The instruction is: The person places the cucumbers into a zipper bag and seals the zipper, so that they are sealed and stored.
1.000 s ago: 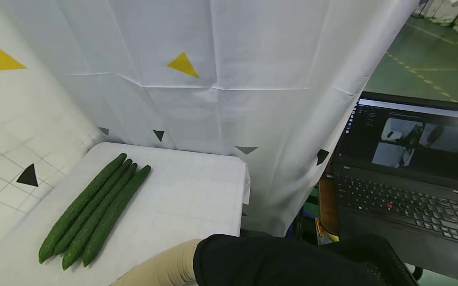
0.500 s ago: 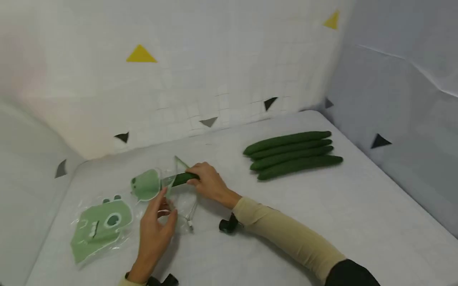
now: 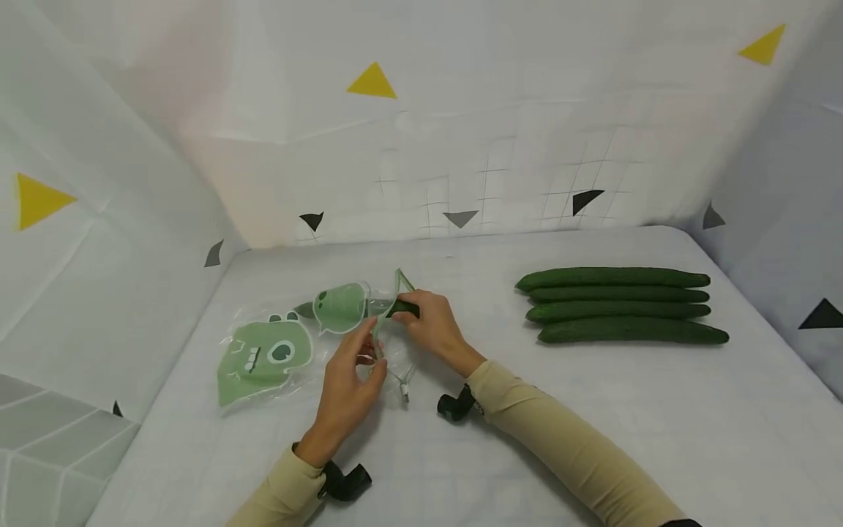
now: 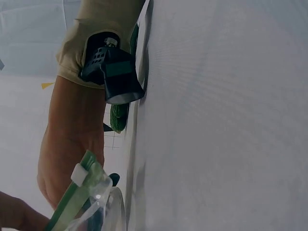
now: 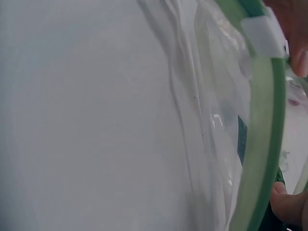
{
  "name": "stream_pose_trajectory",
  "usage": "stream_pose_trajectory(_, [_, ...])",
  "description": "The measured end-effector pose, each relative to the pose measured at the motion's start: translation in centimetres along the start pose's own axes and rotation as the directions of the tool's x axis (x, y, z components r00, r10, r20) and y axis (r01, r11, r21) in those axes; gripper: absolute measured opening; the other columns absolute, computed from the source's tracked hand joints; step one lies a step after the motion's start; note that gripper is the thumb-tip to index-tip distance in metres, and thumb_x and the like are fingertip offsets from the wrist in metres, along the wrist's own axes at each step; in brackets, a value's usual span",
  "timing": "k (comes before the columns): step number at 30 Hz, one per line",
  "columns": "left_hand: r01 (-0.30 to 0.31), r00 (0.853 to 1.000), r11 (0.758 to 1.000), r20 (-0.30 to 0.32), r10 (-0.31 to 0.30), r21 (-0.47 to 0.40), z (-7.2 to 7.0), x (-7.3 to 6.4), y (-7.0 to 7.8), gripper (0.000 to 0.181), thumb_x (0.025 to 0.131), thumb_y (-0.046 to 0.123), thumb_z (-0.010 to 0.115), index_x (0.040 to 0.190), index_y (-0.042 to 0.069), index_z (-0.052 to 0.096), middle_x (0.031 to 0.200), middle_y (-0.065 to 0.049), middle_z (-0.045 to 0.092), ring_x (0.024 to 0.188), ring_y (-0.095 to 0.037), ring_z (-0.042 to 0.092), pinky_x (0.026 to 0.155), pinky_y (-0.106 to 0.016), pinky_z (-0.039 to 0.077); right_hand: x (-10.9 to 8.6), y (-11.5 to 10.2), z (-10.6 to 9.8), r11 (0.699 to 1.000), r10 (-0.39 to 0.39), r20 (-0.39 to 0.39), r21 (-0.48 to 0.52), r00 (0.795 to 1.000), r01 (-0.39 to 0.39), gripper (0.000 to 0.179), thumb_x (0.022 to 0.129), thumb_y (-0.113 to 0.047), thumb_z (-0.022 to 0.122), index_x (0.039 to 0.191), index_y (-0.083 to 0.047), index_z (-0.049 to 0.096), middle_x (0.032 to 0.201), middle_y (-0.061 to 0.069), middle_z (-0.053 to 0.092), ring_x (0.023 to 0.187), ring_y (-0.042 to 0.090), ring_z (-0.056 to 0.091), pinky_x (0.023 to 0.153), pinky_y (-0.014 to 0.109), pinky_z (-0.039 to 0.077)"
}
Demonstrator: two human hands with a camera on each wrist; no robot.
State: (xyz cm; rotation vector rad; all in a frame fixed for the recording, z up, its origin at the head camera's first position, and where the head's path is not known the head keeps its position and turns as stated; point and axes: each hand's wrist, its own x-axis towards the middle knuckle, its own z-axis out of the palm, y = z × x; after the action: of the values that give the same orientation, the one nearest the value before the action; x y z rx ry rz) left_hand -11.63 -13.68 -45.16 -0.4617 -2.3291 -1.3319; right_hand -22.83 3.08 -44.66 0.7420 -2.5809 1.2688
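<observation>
Lying mostly inside the clear zip bag [image 3: 342, 304], one cucumber [image 3: 403, 308] has its near end between the curled fingers of our right hand [image 3: 435, 323], which grip it at the bag's mouth. Our left hand [image 3: 351, 386] has its fingers partly bent, pinching the green zip edge [image 5: 263, 120] near a white slider [image 5: 263, 36]. To our right, four more cucumbers [image 3: 619, 311] lie side by side on the desk [image 3: 527, 461].

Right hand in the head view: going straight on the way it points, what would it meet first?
Probably the green rim of the clear bag, just ahead of the right hand, which grips a cucumber; the exact depth is unclear.
</observation>
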Motion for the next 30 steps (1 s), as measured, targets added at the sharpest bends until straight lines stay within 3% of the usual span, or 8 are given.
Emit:
stream_pose_trajectory(6, [-0.016, 1.0, 1.0, 0.006, 0.016, -0.012, 0.6, 0.4, 0.1, 0.068, 0.089, -0.012, 0.07, 0.152, 0.001, 0.05, 0.11, -0.013, 0.06, 0.096, -0.024, 0.062, 0.081, -0.043, 0.058, 0.3, 0.5, 0.2, 0.999, 0.021, 0.029, -0.028, 0.999, -0.02, 0.009, 0.095, -0.011, 0.077, 0.101, -0.005, 0.078, 0.097, 0.006, 0.074, 0.076, 0.021, 0.06, 0.068, 0.037, 0.047])
stream_pose_trajectory(10, [-0.019, 1.0, 1.0, -0.007, 0.019, 0.004, 0.5, 0.5, 0.1, 0.068, 0.088, -0.012, 0.07, 0.152, 0.0, 0.05, 0.109, -0.012, 0.06, 0.095, -0.024, 0.063, 0.08, -0.044, 0.058, 0.5, 0.7, 0.2, 0.997, 0.017, 0.114, -0.079, 0.993, -0.008, 0.017, 0.096, -0.009, 0.076, 0.111, -0.001, 0.076, 0.108, 0.011, 0.075, 0.095, 0.026, 0.069, 0.084, 0.04, 0.055])
stream_pose_trajectory(14, [-0.019, 1.0, 1.0, -0.025, 0.019, 0.011, 0.4, 0.6, 0.1, 0.068, 0.087, -0.013, 0.07, 0.151, 0.0, 0.051, 0.108, -0.011, 0.06, 0.095, -0.023, 0.064, 0.08, -0.043, 0.058, 0.2, 0.8, -0.8, 0.989, -0.005, 0.176, -0.147, 0.984, 0.031, 0.03, 0.093, -0.005, 0.078, 0.122, 0.003, 0.073, 0.122, 0.015, 0.071, 0.115, 0.032, 0.065, 0.099, 0.044, 0.051])
stream_pose_trajectory(21, [-0.02, 0.999, 1.0, -0.043, 0.02, 0.004, 0.5, 0.7, 0.2, 0.067, 0.086, -0.014, 0.069, 0.15, -0.002, 0.051, 0.105, -0.01, 0.06, 0.095, -0.023, 0.064, 0.079, -0.043, 0.058, -0.7, 1.6, -3.4, 0.928, 0.018, 0.21, -0.368, 0.978, 0.063, 0.028, 0.089, -0.012, 0.085, 0.114, -0.003, 0.077, 0.105, 0.007, 0.07, 0.094, 0.023, 0.063, 0.08, 0.039, 0.056])
stream_pose_trajectory(25, [0.009, 0.999, 1.0, -0.041, -0.009, -0.007, 0.6, 0.5, 0.3, 0.07, 0.087, -0.013, 0.069, 0.153, -0.002, 0.047, 0.106, -0.009, 0.061, 0.095, -0.022, 0.063, 0.081, -0.043, 0.058, -0.8, 2.4, -3.7, 0.932, -0.047, 0.223, -0.342, 0.974, 0.123, 0.023, 0.089, -0.011, 0.085, 0.109, -0.001, 0.079, 0.098, 0.007, 0.068, 0.086, 0.021, 0.066, 0.076, 0.037, 0.056])
stream_pose_trajectory(30, [0.056, 0.997, 0.998, -0.048, -0.056, -0.005, 0.3, 0.1, 0.2, 0.075, 0.088, -0.013, 0.067, 0.156, -0.007, 0.037, 0.108, -0.01, 0.063, 0.097, -0.022, 0.063, 0.087, -0.044, 0.056, -1.0, 2.6, -3.0, 0.952, -0.157, 0.132, -0.244, 0.979, 0.186, 0.022, 0.086, -0.006, 0.086, 0.106, 0.001, 0.079, 0.095, 0.009, 0.07, 0.08, 0.021, 0.066, 0.071, 0.036, 0.056])
